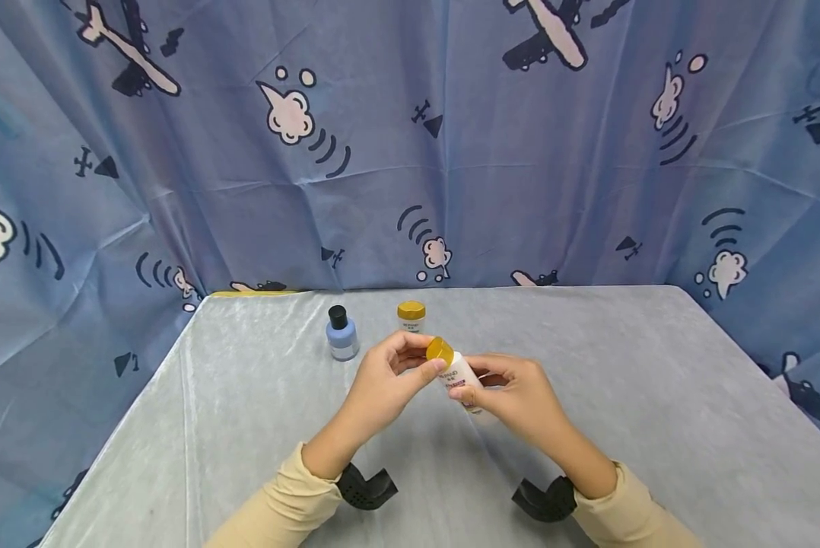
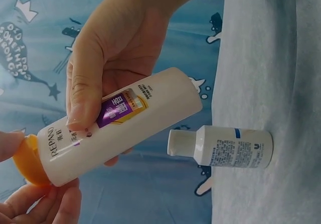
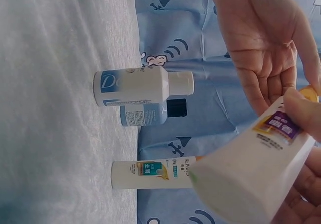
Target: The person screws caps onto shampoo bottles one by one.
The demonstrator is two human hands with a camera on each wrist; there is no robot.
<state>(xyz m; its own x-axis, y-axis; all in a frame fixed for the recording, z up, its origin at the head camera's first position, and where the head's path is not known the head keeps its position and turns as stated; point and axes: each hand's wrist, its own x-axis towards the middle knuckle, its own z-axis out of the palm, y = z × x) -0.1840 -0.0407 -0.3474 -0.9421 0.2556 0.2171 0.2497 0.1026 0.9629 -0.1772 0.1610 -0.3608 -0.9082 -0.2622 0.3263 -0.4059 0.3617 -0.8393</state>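
My right hand (image 1: 519, 392) grips a white bottle (image 1: 462, 378) with a purple label, tilted in the air above the table, its thumb across the front. At the bottle's top end, my left hand (image 1: 386, 380) pinches the gold cap (image 1: 440, 351) between thumb and fingers. In the left wrist view, the cap (image 2: 31, 159) meets the bottle (image 2: 165, 96); whether it is fully seated I cannot tell. The right wrist view shows the bottle's base (image 3: 230, 191) close up, with the left palm (image 3: 258, 38) beyond it.
Behind the hands stand a blue bottle (image 1: 342, 335) with a black cap and a white bottle with a gold lid (image 1: 411, 310). A white Dove bottle (image 3: 133, 87) stands upright in the wrist views. Grey cloth covers the table (image 1: 259, 426); a patterned blue curtain (image 1: 382, 152) hangs behind.
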